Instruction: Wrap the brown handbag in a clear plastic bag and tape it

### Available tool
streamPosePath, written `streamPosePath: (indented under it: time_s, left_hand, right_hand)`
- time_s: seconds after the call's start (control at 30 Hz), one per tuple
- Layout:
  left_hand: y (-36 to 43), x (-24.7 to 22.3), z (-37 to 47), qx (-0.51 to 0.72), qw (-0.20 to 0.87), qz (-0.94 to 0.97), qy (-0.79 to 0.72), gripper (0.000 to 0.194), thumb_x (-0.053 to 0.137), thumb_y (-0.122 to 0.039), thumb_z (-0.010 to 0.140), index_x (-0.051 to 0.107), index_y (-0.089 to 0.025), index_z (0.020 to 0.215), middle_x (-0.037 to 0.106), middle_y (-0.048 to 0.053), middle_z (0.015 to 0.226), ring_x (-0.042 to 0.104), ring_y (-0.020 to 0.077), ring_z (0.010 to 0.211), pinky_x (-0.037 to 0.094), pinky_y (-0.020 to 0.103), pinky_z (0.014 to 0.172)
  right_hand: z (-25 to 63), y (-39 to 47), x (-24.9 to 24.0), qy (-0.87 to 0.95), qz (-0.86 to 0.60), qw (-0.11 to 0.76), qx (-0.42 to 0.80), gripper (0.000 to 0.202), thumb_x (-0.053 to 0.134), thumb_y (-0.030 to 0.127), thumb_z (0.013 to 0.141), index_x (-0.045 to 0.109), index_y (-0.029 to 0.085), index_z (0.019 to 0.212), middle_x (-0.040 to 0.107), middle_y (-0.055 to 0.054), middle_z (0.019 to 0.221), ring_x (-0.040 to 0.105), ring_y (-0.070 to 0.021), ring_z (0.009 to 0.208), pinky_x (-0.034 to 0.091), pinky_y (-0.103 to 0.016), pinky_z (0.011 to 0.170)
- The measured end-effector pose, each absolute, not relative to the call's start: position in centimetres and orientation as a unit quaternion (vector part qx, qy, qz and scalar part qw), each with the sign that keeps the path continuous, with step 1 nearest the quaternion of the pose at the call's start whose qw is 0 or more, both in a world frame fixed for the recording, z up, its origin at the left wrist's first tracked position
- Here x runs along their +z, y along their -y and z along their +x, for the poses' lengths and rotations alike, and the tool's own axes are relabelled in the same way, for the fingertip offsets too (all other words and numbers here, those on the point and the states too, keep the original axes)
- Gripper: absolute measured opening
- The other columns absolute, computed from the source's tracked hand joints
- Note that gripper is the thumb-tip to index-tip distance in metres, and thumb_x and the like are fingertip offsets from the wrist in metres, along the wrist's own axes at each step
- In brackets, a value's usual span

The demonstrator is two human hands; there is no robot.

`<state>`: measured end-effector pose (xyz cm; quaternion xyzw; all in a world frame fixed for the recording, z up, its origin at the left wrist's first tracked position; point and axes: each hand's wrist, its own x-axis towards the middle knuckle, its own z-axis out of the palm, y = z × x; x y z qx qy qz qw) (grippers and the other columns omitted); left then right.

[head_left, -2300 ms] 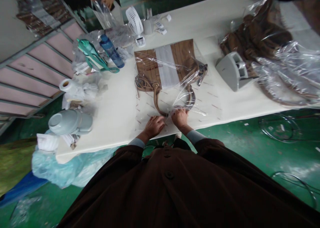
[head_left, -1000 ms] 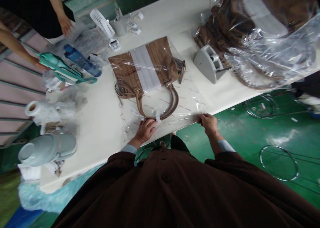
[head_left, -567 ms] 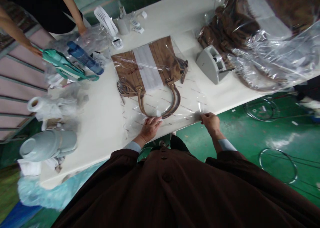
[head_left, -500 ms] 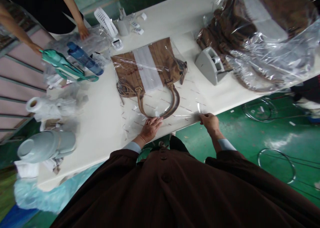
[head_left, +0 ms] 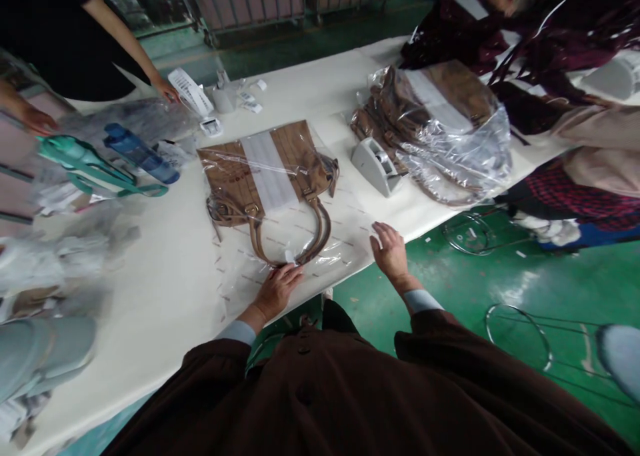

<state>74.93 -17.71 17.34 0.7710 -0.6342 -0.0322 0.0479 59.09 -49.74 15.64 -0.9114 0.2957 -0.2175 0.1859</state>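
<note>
L hand (head_left: 275, 292) on bag (head_left: 293, 155), fingers unclear | R hand (head_left: 391, 255) spread | tape disp. (head_left: 373, 165) by pile (head_left: 435, 119)

Brown handbag (head_left: 295, 156), white band (head_left: 270, 174)

Left hand (head_left: 277, 293): I count one, by the near edge of the table (head_left: 165, 283).
Right hand (head_left: 391, 251): one, over that same edge.
Brown handbag (head_left: 295, 148): one, between the near and far edges.
Handles (head_left: 327, 229): two on it.
White bands (head_left: 271, 176): two, one on the handbag, one on the pile of bags (head_left: 463, 89).
Bags in that pile: overlapping, so I can't count them.
Grey dispenser (head_left: 373, 166): one beside the pile.
Blue bottle (head_left: 140, 153): one toward the left end.
Teal pouch (head_left: 87, 164): one beside the bottle.
Co-worker's hands (head_left: 165, 89): I see two, left end.
Barcode strip (head_left: 190, 91): one near the far edge.
</note>
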Motion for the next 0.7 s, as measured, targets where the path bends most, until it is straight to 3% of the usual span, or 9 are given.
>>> streamPosePath:
  time_s: [0.1, 0.27, 0.5, 0.7]
  left_hand:
    - [17.6, 17.1, 75.0, -0.025, 0.061, 0.766, 0.639, 0.042, 0.041, -0.014, 0.088, 0.053, -0.023, 0.127, 0.049, 0.002, 0.135, 0.036, 0.0229, 0.125, 0.037, 0.04, 0.097]
    - [17.5, 17.8, 75.1, -0.018, 0.075, 0.751, 0.656, 0.042, 0.04, -0.016, 0.087, 0.051, -0.02, 0.128, 0.049, 0.004, 0.135, 0.036, 0.0228, 0.126, 0.038, 0.039, 0.098]
    - [17.0, 17.8, 75.7, -0.013, 0.034, 0.743, 0.668, 0.044, 0.044, -0.018, 0.087, 0.047, -0.023, 0.131, 0.044, 0.002, 0.14, 0.037, 0.0226, 0.126, 0.041, 0.038, 0.098]
    - [17.4, 17.5, 75.9, 0.05, -0.003, 0.738, 0.673, 0.043, 0.048, -0.015, 0.084, 0.051, -0.027, 0.126, 0.047, -0.002, 0.137, 0.041, 0.0202, 0.123, 0.044, 0.032, 0.094]
  right_hand:
    - [60.6, 50.3, 14.3, -0.252, -0.951, 0.132, -0.12, 0.054, 0.03, 0.042, 0.093, 0.035, 0.014, 0.139, 0.032, -0.013, 0.145, 0.024, -0.024, 0.136, 0.024, -0.044, 0.108]
    - [59.8, 52.4, 11.0, -0.308, -0.944, 0.108, -0.044, 0.069, 0.025, 0.058, 0.091, 0.023, 0.014, 0.144, 0.02, -0.011, 0.15, 0.014, -0.0252, 0.139, 0.015, -0.052, 0.11]
    - [61.9, 52.7, 12.1, -0.321, -0.935, 0.095, -0.119, 0.074, 0.022, 0.059, 0.09, 0.017, 0.01, 0.145, 0.023, -0.014, 0.149, 0.015, -0.0242, 0.139, 0.018, -0.05, 0.11]
    - [66.5, 54.8, 12.4, -0.21, -0.963, 0.121, -0.114, 0.069, 0.03, 0.057, 0.089, 0.027, 0.013, 0.143, 0.028, -0.015, 0.146, 0.022, -0.0256, 0.137, 0.02, -0.051, 0.11]
